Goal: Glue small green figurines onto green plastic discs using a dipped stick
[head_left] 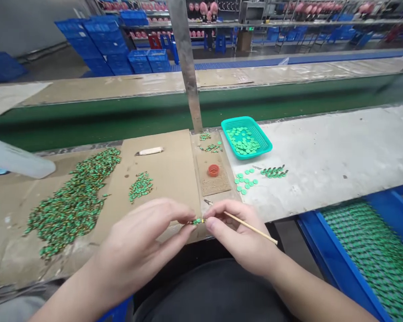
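My left hand (154, 228) is closed in a pinch on a small green piece with yellow and dark parts (197, 221), held near the bench's front edge. My right hand (238, 228) has thumb and forefinger at the piece's other end. A thin wooden-handled paintbrush (251, 228) is tucked through the right hand, its dark tip pointing up and left. Ahead of the hands, a small red cup (213, 170) stands on a stained cardboard pad (216, 187). The piece's details are too small to make out.
A large heap of green pieces (77, 201) and a smaller pile (141, 186) lie left. A white-handled tool (150, 151) rests on cardboard. Right are a turquoise basket (267, 144) with green discs, loose discs (243, 180), lined-up pieces (274, 171) and a blue crate (336, 250).
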{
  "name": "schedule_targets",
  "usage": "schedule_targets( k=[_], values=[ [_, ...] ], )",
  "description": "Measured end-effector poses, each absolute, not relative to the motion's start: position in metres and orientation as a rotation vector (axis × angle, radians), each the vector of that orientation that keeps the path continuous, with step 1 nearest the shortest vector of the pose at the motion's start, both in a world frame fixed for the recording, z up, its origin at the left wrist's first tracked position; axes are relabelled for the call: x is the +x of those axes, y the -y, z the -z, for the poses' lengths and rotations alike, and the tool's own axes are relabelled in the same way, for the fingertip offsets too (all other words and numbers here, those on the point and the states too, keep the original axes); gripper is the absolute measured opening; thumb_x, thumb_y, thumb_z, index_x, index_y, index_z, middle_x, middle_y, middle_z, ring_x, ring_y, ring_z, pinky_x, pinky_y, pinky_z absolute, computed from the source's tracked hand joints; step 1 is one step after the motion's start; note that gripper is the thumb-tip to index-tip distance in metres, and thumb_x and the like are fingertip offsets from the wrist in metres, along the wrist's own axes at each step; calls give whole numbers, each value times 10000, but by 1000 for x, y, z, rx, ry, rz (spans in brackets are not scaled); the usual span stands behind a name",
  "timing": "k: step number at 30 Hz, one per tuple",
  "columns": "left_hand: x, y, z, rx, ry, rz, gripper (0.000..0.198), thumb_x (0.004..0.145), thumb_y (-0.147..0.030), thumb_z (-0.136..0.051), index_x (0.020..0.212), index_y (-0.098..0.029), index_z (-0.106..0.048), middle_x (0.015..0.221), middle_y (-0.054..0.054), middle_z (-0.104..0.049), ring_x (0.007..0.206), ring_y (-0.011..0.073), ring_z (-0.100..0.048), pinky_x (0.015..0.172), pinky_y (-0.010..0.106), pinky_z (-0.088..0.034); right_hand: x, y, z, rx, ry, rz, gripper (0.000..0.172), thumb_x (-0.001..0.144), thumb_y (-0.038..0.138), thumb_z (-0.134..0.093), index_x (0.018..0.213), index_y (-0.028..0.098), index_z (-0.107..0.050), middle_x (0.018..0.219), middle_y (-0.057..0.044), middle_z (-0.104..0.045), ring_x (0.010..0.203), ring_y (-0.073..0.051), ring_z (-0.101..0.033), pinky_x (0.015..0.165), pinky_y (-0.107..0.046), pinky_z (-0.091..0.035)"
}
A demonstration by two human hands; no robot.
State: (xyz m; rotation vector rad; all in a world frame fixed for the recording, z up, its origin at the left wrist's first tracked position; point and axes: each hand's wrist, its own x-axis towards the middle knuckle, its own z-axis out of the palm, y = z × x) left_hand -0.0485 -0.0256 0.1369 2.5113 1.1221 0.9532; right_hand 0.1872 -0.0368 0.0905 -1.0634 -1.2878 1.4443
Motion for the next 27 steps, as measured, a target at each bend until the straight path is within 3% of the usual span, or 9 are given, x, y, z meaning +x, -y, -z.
schedule_targets(
  k=[7, 11, 16, 18, 20, 22, 24, 27],
  values=[
    [-30, 33, -105, 2219, -1185, -1076, 113, 1085, -265, -805, 1163, -343, -828, 958, -56, -863, 783, 123, -816, 747, 200, -669, 195, 38, -72, -971, 1096, -1656, 206, 943, 359, -895, 901, 204, -767, 760, 25, -690, 708, -126, -614, 619, -223, -512],
    [-16, 47, -75, 1938, -1172, -1162, 135, 1074, -263, -826, 1128, -372, -883, 976, -48, -889, 814, 135, -854, 744, 178, -691, 200, 49, -66, -1022, 990, -1742, 288, 931, 434, -944, 905, 204, -773, 804, 9, -714, 740, -127, -613, 651, -229, -502],
    [-9, 63, -48, 1798, -1213, -1201, 105, 1096, -477, -847, 1070, -423, -933, 930, -57, -896, 805, 128, -877, 797, 153, -701, 211, 67, -51, -1168, 1154, -1630, 177, 1037, 385, -833, 982, 217, -820, 821, -8, -763, 742, -150, -690, 668, -257, -569],
    [-13, 60, -44, 1751, -1297, -1175, 197, 1076, -578, -855, 1012, -413, -942, 921, -47, -905, 786, 137, -879, 774, 149, -698, 222, 66, -41, -1130, 1399, -1367, 155, 1104, 259, -715, 1173, 218, -848, 994, -62, -866, 898, -198, -817, 826, -321, -688],
    [-19, 50, -41, 1728, -1411, -1145, 280, 1053, -654, -854, 975, -401, -945, 929, -38, -914, 785, 140, -882, 753, 136, -686, 237, 58, -32, -1051, 1663, -1048, 425, 1132, 124, -573, 1488, 217, -786, 1305, -135, -900, 1204, -253, -869, 1098, -436, -725],
    [-25, 35, -40, 1742, -1491, -1110, 285, 1050, -654, -850, 982, -394, -945, 961, -34, -922, 825, 136, -884, 782, 131, -680, 252, 46, -27, -1048, 1817, -851, 609, 1147, 72, -488, 1713, 232, -646, 1573, -171, -822, 1470, -281, -799, 1280, -529, -669],
    [-28, 19, -37, 1789, -1491, -1069, 221, 1051, -585, -854, 1003, -388, -942, 1000, -31, -925, 886, 141, -883, 845, 154, -686, 263, 33, -28, -1080, 1853, -778, 614, 1176, 102, -495, 1763, 246, -603, 1703, -166, -749, 1597, -290, -728, 1352, -558, -631],
    [-24, 0, -32, 1862, -1406, -1000, 145, 1042, -490, -851, 1013, -374, -934, 1016, -29, -920, 901, 154, -864, 862, 205, -688, 267, 17, -34, -1074, 1811, -708, 432, 1198, 152, -552, 1578, 229, -742, 1563, -144, -842, 1482, -270, -812, 1283, -498, -689]
  ],
)
